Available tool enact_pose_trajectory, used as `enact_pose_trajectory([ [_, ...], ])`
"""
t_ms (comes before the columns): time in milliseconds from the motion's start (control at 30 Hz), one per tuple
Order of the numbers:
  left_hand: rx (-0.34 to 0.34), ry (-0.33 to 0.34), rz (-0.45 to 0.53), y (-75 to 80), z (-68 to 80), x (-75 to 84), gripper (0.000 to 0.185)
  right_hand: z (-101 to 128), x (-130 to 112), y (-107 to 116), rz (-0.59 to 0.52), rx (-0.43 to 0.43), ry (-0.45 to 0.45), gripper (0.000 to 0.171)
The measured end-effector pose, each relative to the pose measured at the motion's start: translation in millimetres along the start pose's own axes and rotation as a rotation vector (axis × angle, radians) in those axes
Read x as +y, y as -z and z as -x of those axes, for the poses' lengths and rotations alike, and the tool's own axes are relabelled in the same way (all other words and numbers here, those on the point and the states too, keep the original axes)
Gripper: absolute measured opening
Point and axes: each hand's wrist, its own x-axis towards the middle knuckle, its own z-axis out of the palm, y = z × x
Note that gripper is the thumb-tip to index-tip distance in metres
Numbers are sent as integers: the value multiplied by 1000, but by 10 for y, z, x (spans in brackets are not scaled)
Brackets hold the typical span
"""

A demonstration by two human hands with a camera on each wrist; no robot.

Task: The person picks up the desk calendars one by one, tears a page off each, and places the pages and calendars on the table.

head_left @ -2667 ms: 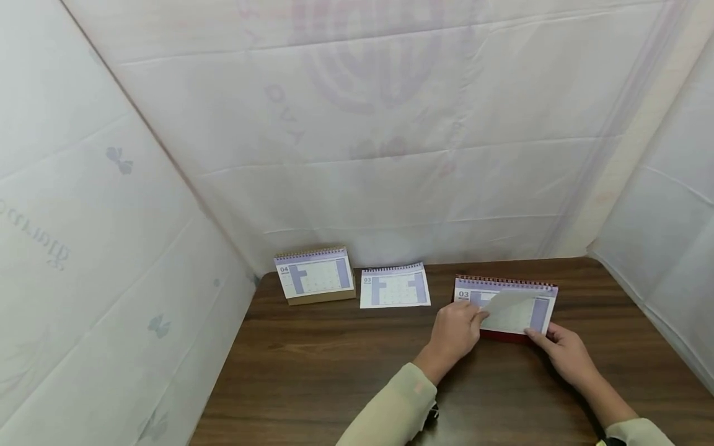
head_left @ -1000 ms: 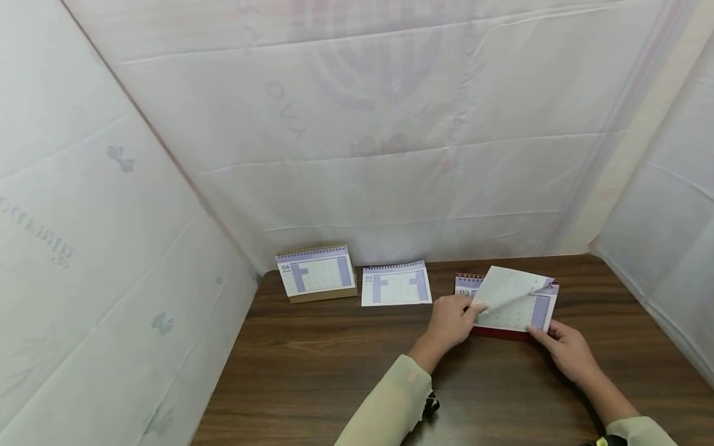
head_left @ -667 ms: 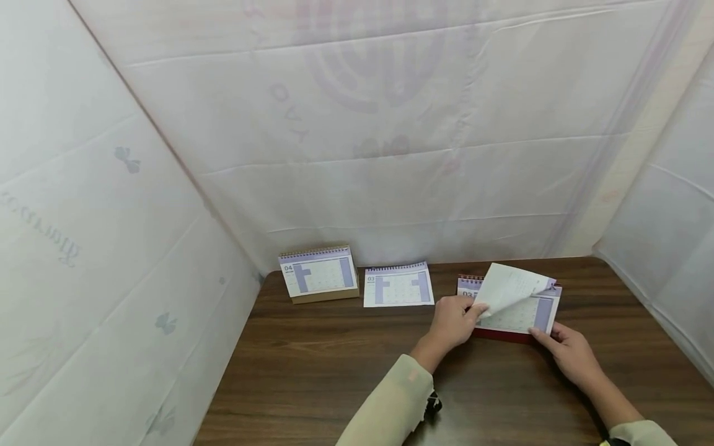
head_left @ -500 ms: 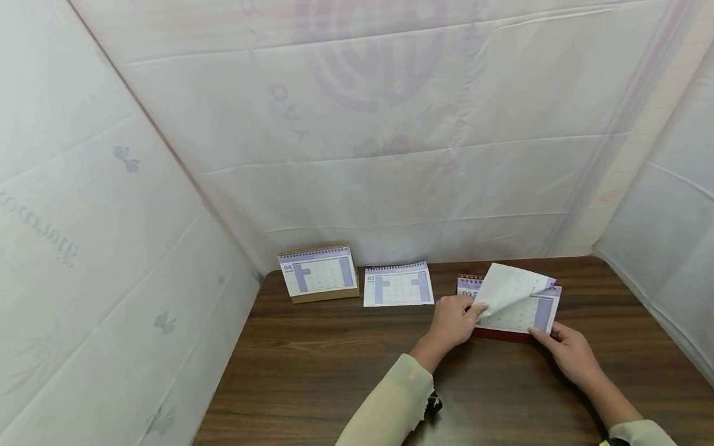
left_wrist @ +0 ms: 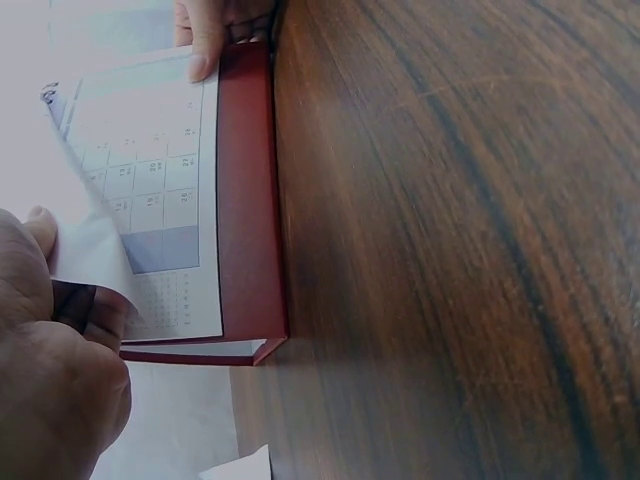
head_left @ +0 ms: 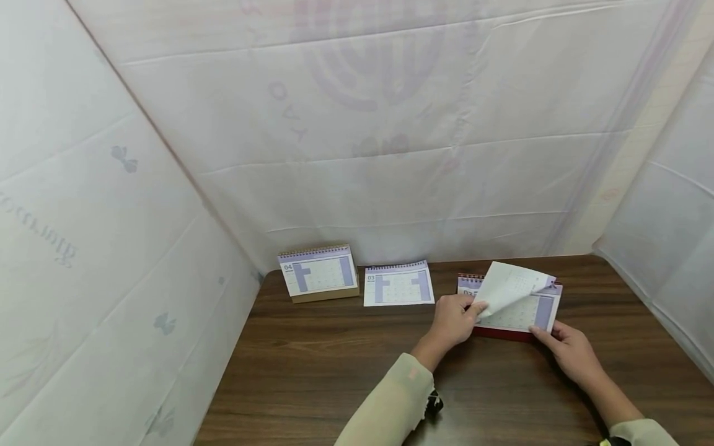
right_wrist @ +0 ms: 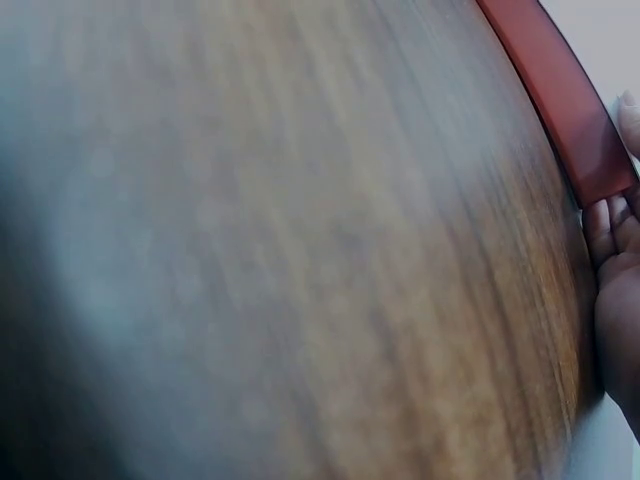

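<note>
A desk calendar on a red stand (head_left: 504,334) stands at the table's right, its rings (head_left: 470,277) along the top. My left hand (head_left: 453,322) pinches the lower left corner of its front page (head_left: 510,285) between thumb and fingers. That page slants across the calendar, off the rings on the left and seemingly joined near the right end. Under it, a purple and white page (left_wrist: 150,190) shows in the left wrist view. My right hand (head_left: 571,353) grips the lower right corner, thumb in front, fingers behind; the right wrist view shows these fingers (right_wrist: 620,225) at the red stand's end.
Further left, a loose page marked 03 (head_left: 398,286) with a punched top edge lies on the brown wooden table (head_left: 312,365). Beside it stands another calendar (head_left: 318,272) marked 04 on a tan base. White cloth walls (head_left: 368,155) enclose the table's back and sides.
Since the earliest frame, the calendar's front page has come off the left part of the rings and swung up, while my left hand shifted slightly left. During the last half second, hardly anything moved.
</note>
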Motion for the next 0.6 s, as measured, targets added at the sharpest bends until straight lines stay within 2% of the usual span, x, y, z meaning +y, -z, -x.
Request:
enact_pose_trajectory([
  [167,-10,24,70,0,-6,0,45,-1,-2,14,8,-5,-7,48],
  [400,0,145,222,-49,18,-9,32,1,-6,18,5,-9,-21,49],
  [600,0,133,228,-43,22,-15,32,-2,10,5,2,-6,-25,48],
])
